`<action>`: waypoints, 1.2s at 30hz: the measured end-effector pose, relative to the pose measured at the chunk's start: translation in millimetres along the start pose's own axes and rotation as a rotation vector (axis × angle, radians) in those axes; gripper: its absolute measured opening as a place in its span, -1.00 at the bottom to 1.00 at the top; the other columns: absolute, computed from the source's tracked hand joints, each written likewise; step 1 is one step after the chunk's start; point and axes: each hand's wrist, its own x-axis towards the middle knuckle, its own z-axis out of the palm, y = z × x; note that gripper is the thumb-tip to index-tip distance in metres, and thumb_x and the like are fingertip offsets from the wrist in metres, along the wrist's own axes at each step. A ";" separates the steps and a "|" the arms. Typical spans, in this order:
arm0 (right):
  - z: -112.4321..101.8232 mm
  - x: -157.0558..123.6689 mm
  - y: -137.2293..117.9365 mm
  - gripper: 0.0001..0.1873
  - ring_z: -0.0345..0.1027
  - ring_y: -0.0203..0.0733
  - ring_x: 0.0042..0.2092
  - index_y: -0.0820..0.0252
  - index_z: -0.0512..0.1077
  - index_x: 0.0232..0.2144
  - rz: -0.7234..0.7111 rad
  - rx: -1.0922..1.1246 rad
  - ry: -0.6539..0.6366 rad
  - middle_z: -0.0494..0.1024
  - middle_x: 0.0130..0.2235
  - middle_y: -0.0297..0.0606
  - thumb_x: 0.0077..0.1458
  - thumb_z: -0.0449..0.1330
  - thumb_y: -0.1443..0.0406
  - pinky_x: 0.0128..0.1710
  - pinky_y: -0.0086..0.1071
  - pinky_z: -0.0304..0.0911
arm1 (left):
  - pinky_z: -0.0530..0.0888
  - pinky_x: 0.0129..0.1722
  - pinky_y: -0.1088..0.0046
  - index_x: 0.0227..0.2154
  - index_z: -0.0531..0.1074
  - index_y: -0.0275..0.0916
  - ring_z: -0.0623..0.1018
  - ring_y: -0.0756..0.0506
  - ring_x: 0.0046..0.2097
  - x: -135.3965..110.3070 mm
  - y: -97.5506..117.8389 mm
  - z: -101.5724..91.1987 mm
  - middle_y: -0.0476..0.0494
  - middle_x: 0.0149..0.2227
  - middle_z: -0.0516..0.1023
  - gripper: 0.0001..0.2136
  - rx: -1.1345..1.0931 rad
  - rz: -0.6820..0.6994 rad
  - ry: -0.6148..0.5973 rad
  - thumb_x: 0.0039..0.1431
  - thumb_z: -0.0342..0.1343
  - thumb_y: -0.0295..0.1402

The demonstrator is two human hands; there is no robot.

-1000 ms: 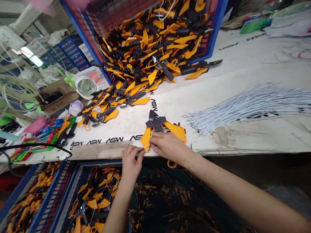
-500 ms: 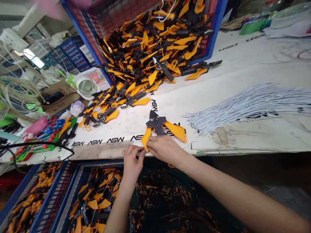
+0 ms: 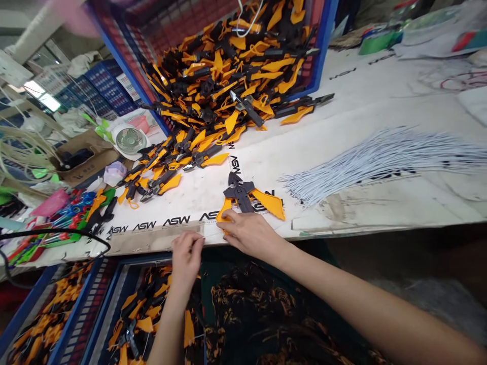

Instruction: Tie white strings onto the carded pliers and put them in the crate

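A black-and-orange hand tool is laid on the white-covered table, on the near side of the large blue crate and well apart from it. Its dark head is pointed toward the crate, and its two orange handles are splayed the other way.

The left-lying handle is held under the right hand, whose fingers are curled over it near the lower end; the other handle is left uncovered. The left hand is placed on the crate's near side too, further left than the tool and apart from it — thumb and forefinger are closed to a pinch, and a thin pale strand (only faintly seen) is held at the fingertips. How the strand is joined to the handle cannot be told, as that end is covered by the right hand.

The crate, tipped toward the person, is heaped with similar tools, and a loose pile is spread from its front left corner. To the crate's right and nearer than it, a bundle of white ties is laid out lengthwise. A small fan is stood left of the crate. Below the crate's level, under the table's near edge, more black-and-orange pieces are held in lower crates.
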 end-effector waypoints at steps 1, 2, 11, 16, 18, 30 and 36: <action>0.0 -0.1 0.8 -0.77 0.45 -0.14 -0.17 0.16 0.46 -0.06 0.002 0.006 -0.005 0.46 0.02 -0.14 0.24 0.18 0.26 -0.26 -0.33 0.25 | 0.27 -0.14 0.36 -0.42 0.43 -0.20 0.44 -0.09 -0.23 -3.8 -5.1 -9.4 -0.04 -0.35 0.46 -0.84 -0.079 -0.054 0.058 0.24 0.09 -0.28; 0.1 -0.2 1.7 -0.78 0.45 -0.14 -0.18 0.16 0.47 -0.08 0.001 0.011 -0.006 0.46 0.01 -0.13 0.24 0.18 0.26 -0.25 -0.32 0.25 | 0.28 -0.17 0.40 -0.43 0.43 -0.20 0.42 -0.08 -0.25 -8.1 -9.9 -17.7 -0.03 -0.37 0.44 -0.83 -0.169 -0.123 0.114 0.22 0.12 -0.24; 2.7 -2.3 -9.6 -0.66 0.47 -0.14 -0.12 0.11 0.41 0.05 -0.032 0.410 0.118 0.50 0.06 -0.16 0.23 0.19 0.30 -0.15 -0.29 0.32 | 0.26 -0.36 0.53 -0.43 0.51 -0.27 0.32 0.04 -0.41 -29.3 13.1 -16.3 -0.01 -0.48 0.38 -0.73 -0.929 -0.515 -0.024 0.03 0.33 -0.15; 16.2 -4.9 -32.7 -0.89 0.45 -0.25 -0.27 0.12 0.49 -0.23 0.109 1.009 0.286 0.60 -0.27 -0.31 0.23 0.15 0.29 -0.25 -0.39 0.31 | 0.29 -0.41 0.53 -0.48 0.53 -0.29 0.31 0.07 -0.47 -15.1 43.9 6.7 -0.01 -0.49 0.39 -0.74 -1.195 -0.512 -0.023 -0.06 0.39 -0.19; 21.4 -6.4 -37.4 -0.88 0.43 -0.26 -0.34 0.13 0.47 -0.27 0.230 1.212 0.312 0.57 -0.35 -0.33 0.19 0.19 0.23 -0.32 -0.39 0.31 | 0.30 -0.44 0.53 -0.48 0.53 -0.27 0.28 0.09 -0.50 -10.5 50.4 16.7 0.02 -0.51 0.38 -0.72 -1.251 -0.536 0.057 -0.09 0.41 -0.16; 17.9 -13.3 -19.9 -0.57 0.20 -0.36 -0.50 0.23 0.50 -0.35 0.481 1.581 -0.018 0.50 -0.44 -0.33 -0.08 0.34 -0.02 -0.49 -0.42 0.11 | 0.43 -0.27 0.40 -0.21 0.56 -0.17 0.51 -0.05 -0.31 -2.9 35.7 3.2 -0.09 -0.32 0.62 -0.84 0.189 0.544 0.181 0.19 0.18 -0.51; 21.1 -12.0 -20.8 -0.61 0.10 -0.41 -0.54 0.22 0.45 -0.47 0.554 1.609 0.021 0.41 -0.52 -0.41 -0.12 0.34 0.01 -0.56 -0.45 -0.01 | 0.46 -0.29 0.43 -0.21 0.53 -0.18 0.56 -0.02 -0.33 -1.7 37.2 9.4 -0.05 -0.36 0.62 -0.84 0.125 0.583 0.242 0.16 0.24 -0.52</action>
